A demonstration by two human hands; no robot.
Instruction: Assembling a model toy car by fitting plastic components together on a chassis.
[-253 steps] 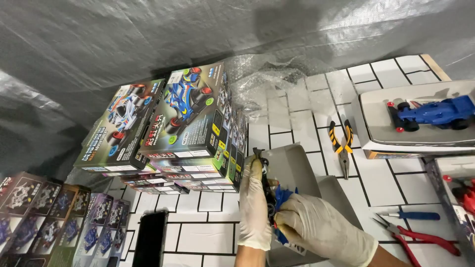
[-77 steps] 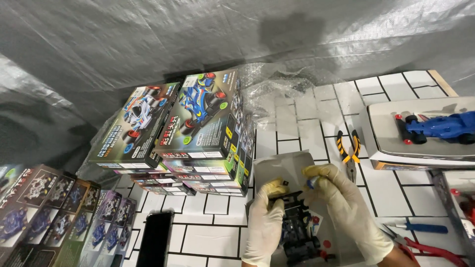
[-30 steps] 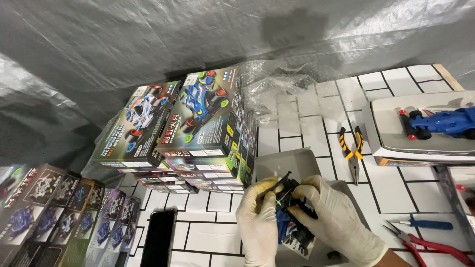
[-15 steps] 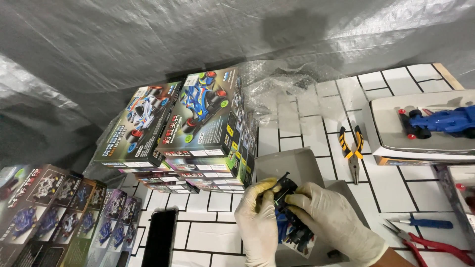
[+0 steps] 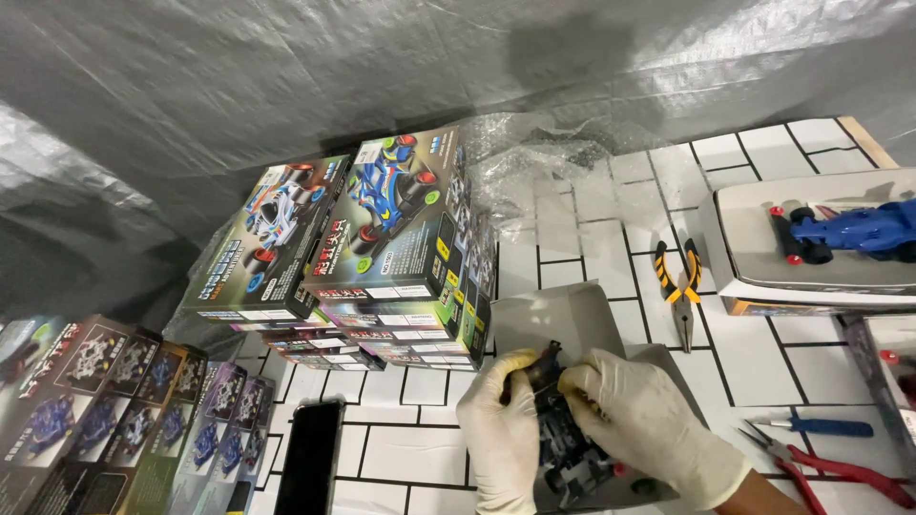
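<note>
Over grey open box [image 5: 558, 310] on tiled bench [image 5: 572, 238], gloved left hand [image 5: 501, 434] and right hand [image 5: 649, 424] both pinching dark toy car chassis [image 5: 563, 443], stacked kit boxes [image 5: 382, 248] just left, yellow pliers [image 5: 679, 291] right.

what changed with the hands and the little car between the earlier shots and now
Both white-gloved hands kept hold of the small dark toy car chassis throughout, turning it over the open grey cardboard box. The left hand and right hand now pinch its upper end together. The stacked colourful kit boxes, yellow-handled pliers and blue toy car stayed put.
</note>
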